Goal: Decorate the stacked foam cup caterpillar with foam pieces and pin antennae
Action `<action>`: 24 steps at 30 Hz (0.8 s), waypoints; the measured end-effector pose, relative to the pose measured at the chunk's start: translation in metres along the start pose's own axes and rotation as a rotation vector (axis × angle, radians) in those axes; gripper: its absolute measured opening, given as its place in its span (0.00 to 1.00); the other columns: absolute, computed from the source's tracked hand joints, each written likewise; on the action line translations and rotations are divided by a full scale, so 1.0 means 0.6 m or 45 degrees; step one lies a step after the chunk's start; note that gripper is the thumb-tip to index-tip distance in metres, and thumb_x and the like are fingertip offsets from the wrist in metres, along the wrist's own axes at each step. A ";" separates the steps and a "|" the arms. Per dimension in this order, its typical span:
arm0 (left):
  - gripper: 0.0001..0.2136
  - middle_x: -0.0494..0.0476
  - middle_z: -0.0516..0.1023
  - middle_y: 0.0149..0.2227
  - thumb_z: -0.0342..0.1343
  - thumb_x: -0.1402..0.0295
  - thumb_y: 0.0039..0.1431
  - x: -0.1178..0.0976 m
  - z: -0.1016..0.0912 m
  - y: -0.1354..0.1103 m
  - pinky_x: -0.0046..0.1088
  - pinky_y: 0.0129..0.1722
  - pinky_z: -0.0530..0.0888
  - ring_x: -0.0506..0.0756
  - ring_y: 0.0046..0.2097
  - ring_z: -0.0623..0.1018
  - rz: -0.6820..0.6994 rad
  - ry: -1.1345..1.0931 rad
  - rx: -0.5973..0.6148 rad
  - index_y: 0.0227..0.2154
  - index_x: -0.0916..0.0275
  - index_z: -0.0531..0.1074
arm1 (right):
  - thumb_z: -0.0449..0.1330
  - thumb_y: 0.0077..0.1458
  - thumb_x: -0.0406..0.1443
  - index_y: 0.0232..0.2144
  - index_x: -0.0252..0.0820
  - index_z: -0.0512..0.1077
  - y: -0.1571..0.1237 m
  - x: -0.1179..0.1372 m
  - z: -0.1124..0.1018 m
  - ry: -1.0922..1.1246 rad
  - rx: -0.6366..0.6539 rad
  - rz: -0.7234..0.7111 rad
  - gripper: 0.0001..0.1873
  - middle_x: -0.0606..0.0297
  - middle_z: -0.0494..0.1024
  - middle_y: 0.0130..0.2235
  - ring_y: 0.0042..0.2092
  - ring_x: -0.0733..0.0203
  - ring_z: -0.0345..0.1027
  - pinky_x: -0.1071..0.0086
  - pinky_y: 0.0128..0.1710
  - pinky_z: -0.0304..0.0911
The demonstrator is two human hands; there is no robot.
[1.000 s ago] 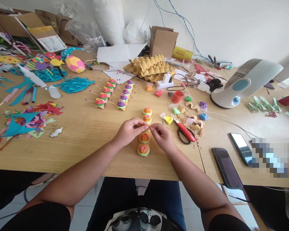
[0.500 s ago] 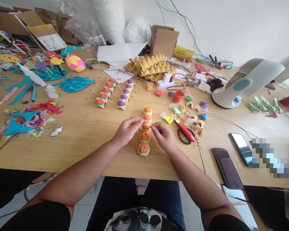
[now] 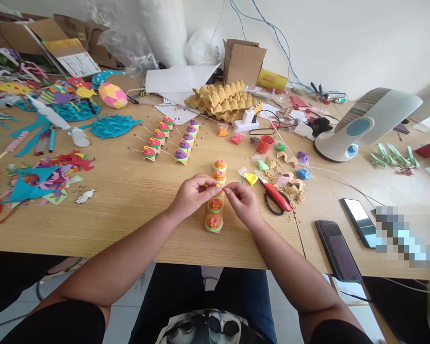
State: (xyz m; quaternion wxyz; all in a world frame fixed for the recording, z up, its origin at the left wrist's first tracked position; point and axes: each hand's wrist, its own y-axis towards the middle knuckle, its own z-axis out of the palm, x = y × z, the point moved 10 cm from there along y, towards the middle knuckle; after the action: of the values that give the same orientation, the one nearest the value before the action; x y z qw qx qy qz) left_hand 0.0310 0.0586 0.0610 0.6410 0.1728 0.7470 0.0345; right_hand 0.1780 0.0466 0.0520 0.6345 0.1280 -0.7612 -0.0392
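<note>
An egg-carton strip [image 3: 214,223] with orange clay domes, green clay bands and small pink and yellow details stands on the table in front of me. Over its middle dome, my left hand [image 3: 196,195] is closed, thumb and fingers pinched together. My right hand [image 3: 244,200] pinches from the other side, its fingertips almost meeting the left ones. Whatever lies between the fingertips is too small to name. The fingers partly cover the middle dome. Further back stand a red-domed strip [image 3: 154,142] and a purple-domed strip [image 3: 184,144], with blue-tipped sticks poking out sideways.
Red-handled scissors [image 3: 278,198] and a yellow clay packet [image 3: 251,178] lie right of the strip. Stacked egg trays [image 3: 222,100] sit behind. A white fan [image 3: 358,124] and two phones, one a dark phone [image 3: 338,251], are at right. Paper scraps [image 3: 57,174] spread at left.
My left hand has shifted slightly, its thumb now lower and closer to the right fingertips over the middle dome. My right hand has barely moved.
</note>
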 end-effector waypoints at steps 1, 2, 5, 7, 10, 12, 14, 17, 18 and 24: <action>0.10 0.56 0.77 0.37 0.63 0.61 0.58 -0.007 -0.004 -0.001 0.26 0.36 0.73 0.52 0.39 0.76 0.032 0.041 -0.025 0.38 0.61 0.81 | 0.60 0.57 0.53 0.31 0.42 0.73 0.000 0.001 -0.001 0.000 -0.003 0.001 0.21 0.66 0.72 0.27 0.27 0.66 0.61 0.70 0.27 0.58; 0.10 0.56 0.77 0.37 0.63 0.61 0.58 -0.015 -0.007 -0.002 0.26 0.34 0.72 0.51 0.37 0.76 0.070 0.090 -0.049 0.39 0.61 0.81 | 0.60 0.57 0.53 0.31 0.42 0.73 0.000 0.001 -0.001 0.002 -0.005 0.001 0.20 0.66 0.72 0.27 0.27 0.66 0.61 0.70 0.27 0.58; 0.09 0.55 0.77 0.36 0.63 0.64 0.59 -0.041 -0.011 -0.005 0.24 0.30 0.70 0.48 0.33 0.73 0.205 0.238 -0.091 0.41 0.60 0.81 | 0.60 0.58 0.51 0.31 0.41 0.73 -0.001 0.003 -0.001 0.004 -0.004 -0.007 0.19 0.67 0.72 0.27 0.27 0.66 0.60 0.70 0.26 0.58; 0.08 0.55 0.77 0.36 0.62 0.66 0.60 -0.053 -0.010 -0.008 0.23 0.29 0.69 0.47 0.31 0.72 0.284 0.302 -0.101 0.41 0.60 0.81 | 0.60 0.58 0.51 0.32 0.41 0.73 -0.002 0.003 0.000 -0.001 -0.003 -0.016 0.18 0.67 0.72 0.27 0.27 0.66 0.60 0.70 0.26 0.58; 0.07 0.54 0.76 0.34 0.61 0.67 0.61 -0.065 -0.010 -0.012 0.23 0.29 0.69 0.47 0.30 0.72 0.377 0.371 -0.126 0.40 0.60 0.81 | 0.60 0.59 0.50 0.32 0.41 0.73 -0.002 0.002 0.000 -0.020 -0.009 -0.021 0.18 0.67 0.71 0.26 0.26 0.66 0.59 0.71 0.26 0.57; 0.07 0.54 0.76 0.34 0.61 0.68 0.61 -0.068 -0.010 -0.014 0.23 0.29 0.69 0.46 0.30 0.71 0.411 0.393 -0.137 0.40 0.60 0.81 | 0.60 0.59 0.51 0.32 0.42 0.73 -0.002 0.002 0.000 -0.025 -0.013 -0.020 0.18 0.67 0.71 0.26 0.26 0.66 0.59 0.70 0.25 0.57; 0.08 0.54 0.76 0.35 0.63 0.67 0.60 -0.067 -0.010 -0.014 0.23 0.29 0.70 0.47 0.30 0.72 0.405 0.380 -0.141 0.42 0.60 0.81 | 0.60 0.59 0.51 0.32 0.42 0.73 -0.002 0.004 -0.001 -0.021 -0.017 -0.023 0.18 0.67 0.71 0.26 0.26 0.66 0.59 0.70 0.26 0.56; 0.10 0.54 0.76 0.36 0.63 0.66 0.59 -0.057 -0.011 -0.011 0.23 0.29 0.70 0.47 0.31 0.72 0.332 0.316 -0.137 0.43 0.60 0.81 | 0.59 0.59 0.51 0.32 0.42 0.73 -0.003 0.006 -0.002 -0.031 -0.024 -0.016 0.19 0.68 0.69 0.25 0.26 0.67 0.57 0.70 0.25 0.55; 0.09 0.54 0.76 0.36 0.63 0.66 0.59 -0.054 -0.012 -0.011 0.23 0.29 0.70 0.47 0.31 0.72 0.308 0.296 -0.134 0.42 0.60 0.81 | 0.59 0.59 0.51 0.32 0.42 0.73 -0.004 0.006 -0.003 -0.038 -0.024 -0.013 0.19 0.68 0.69 0.25 0.25 0.67 0.56 0.70 0.24 0.54; 0.08 0.55 0.76 0.35 0.63 0.64 0.59 -0.035 -0.013 -0.005 0.25 0.31 0.70 0.49 0.34 0.74 0.182 0.185 -0.105 0.39 0.59 0.82 | 0.59 0.59 0.51 0.32 0.42 0.73 -0.004 0.006 -0.003 -0.061 -0.024 -0.017 0.19 0.68 0.70 0.25 0.26 0.66 0.58 0.70 0.25 0.56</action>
State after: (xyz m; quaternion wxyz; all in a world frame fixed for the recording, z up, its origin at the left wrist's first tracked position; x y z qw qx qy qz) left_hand 0.0255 0.0506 0.0812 0.5877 0.1962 0.7752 0.1232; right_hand 0.1793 0.0436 0.0551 0.6171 0.1261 -0.7748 -0.0538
